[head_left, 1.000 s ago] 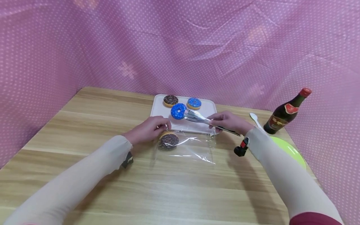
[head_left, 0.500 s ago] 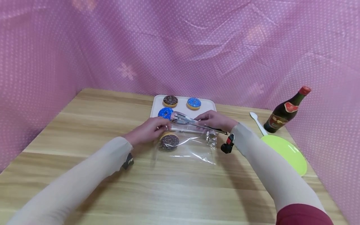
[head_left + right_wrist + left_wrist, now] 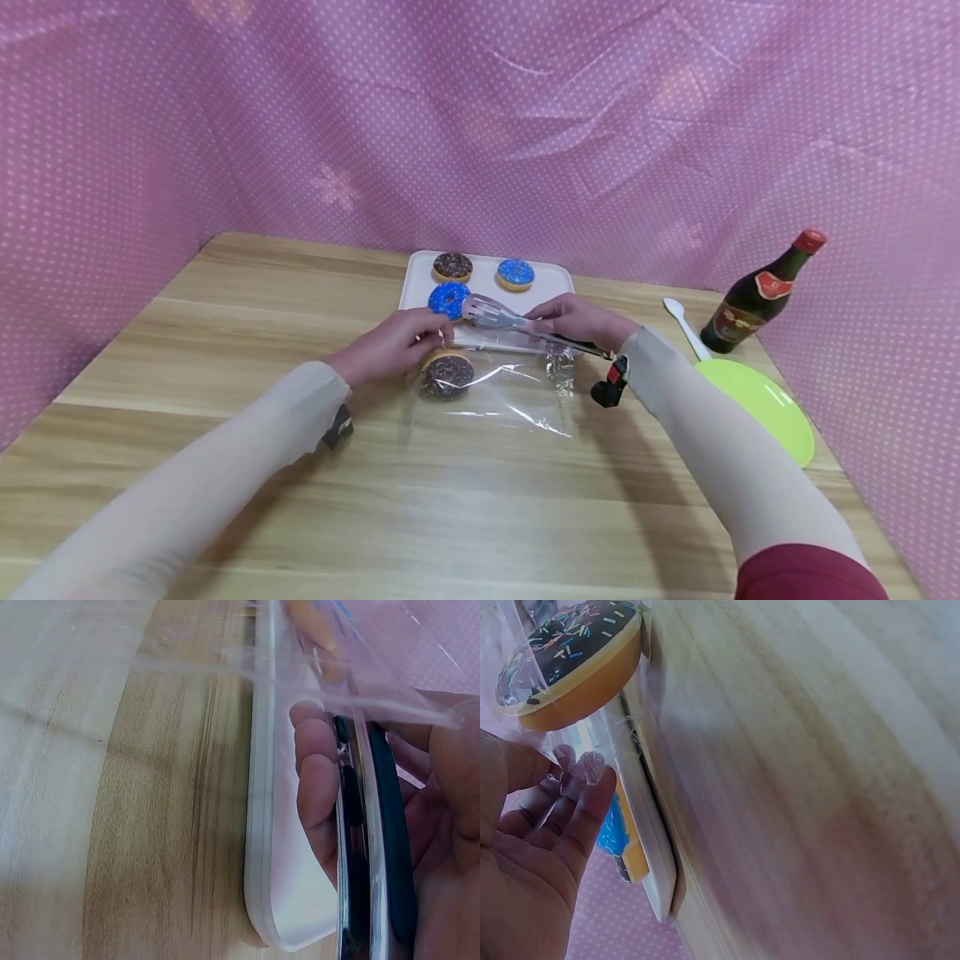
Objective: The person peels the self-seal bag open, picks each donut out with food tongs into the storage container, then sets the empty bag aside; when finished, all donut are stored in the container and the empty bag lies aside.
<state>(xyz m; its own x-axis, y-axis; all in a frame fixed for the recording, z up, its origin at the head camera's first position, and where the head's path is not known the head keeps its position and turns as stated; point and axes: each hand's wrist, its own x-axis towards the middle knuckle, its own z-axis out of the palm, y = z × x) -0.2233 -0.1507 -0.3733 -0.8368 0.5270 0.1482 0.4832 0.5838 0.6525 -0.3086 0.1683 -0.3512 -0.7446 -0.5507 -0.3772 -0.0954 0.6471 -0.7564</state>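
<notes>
My left hand [image 3: 393,343] pinches the mouth edge of a clear plastic bag [image 3: 517,396]. Inside the bag lies a donut with dark chocolate icing [image 3: 447,377], its sprinkles showing in the left wrist view. With my right hand [image 3: 573,321] I hold metal tongs [image 3: 491,314] by their dark-lined handles. A blue-iced donut [image 3: 449,300] is caught at the tips of the tongs, above the front of a white tray [image 3: 553,292] and just beyond my left fingers. Also on that tray are another chocolate donut [image 3: 453,267] and a second blue donut [image 3: 515,273].
To the right a dark bottle [image 3: 750,308] with a red cap stands near the table edge. A white spoon [image 3: 684,325] and a lime-green plate [image 3: 765,408] lie beside it. Pink dotted cloth [image 3: 480,125] hangs behind the wooden table [image 3: 420,517].
My right hand has carried the blue donut in the tongs leftward, close to my left hand, then slightly back right. The left hand stays at the bag's edge.
</notes>
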